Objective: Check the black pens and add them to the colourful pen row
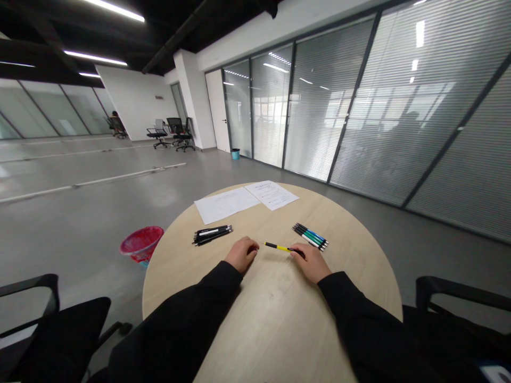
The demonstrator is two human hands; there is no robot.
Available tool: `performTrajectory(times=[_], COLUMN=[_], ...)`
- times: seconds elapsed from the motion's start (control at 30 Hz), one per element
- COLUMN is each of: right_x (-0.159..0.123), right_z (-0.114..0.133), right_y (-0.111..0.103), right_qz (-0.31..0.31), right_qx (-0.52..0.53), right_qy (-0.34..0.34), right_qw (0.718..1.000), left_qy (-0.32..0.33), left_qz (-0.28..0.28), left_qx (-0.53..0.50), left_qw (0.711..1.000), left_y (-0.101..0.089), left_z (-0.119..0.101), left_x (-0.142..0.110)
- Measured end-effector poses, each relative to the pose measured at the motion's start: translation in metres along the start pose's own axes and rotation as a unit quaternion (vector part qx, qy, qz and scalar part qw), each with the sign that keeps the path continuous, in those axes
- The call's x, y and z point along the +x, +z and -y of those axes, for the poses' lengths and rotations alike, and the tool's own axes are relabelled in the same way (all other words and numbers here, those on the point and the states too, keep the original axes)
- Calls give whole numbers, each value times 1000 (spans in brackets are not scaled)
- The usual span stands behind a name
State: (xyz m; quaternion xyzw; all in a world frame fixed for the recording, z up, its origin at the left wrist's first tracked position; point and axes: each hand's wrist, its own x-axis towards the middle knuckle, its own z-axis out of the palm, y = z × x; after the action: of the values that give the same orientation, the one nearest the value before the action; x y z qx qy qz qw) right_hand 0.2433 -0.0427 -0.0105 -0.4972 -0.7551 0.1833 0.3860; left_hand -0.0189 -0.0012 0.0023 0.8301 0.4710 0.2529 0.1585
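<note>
Right hand (312,261) grips yellow-and-black pen (281,248); left hand (241,254), curled, rests beside its tip.

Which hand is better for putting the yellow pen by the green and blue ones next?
Probably the right hand. It already holds the yellow pen and sits close to the green and blue pens. The left hand is farther from them, nearer the black pens.

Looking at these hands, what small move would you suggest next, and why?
I would probably ease the left hand slightly toward the free end of the yellow and black pen to steady it. The right hand grips only the other end, the free end points toward the left hand, and that hand appears empty, a small gap away.
</note>
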Motion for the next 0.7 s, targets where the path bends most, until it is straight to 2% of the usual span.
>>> performTrajectory(times=[0.27, 0.47, 0.7], right_x=[0, 0, 1], right_z=[4, 6, 5], right_y=[0, 1, 1], right_qz=[7, 17, 8], right_qx=[-16, -16, -17], right_qy=[-5, -11, -12], right_qw=[1000, 1000, 1000], left_qy=[12, 49, 17], left_qz=[-64, -54, -66], left_qx=[-53, -81, -99], left_qw=[996, 994, 993], left_y=[-2, -6, -7], left_z=[-4, -10, -9], left_x=[-2, -2, -1])
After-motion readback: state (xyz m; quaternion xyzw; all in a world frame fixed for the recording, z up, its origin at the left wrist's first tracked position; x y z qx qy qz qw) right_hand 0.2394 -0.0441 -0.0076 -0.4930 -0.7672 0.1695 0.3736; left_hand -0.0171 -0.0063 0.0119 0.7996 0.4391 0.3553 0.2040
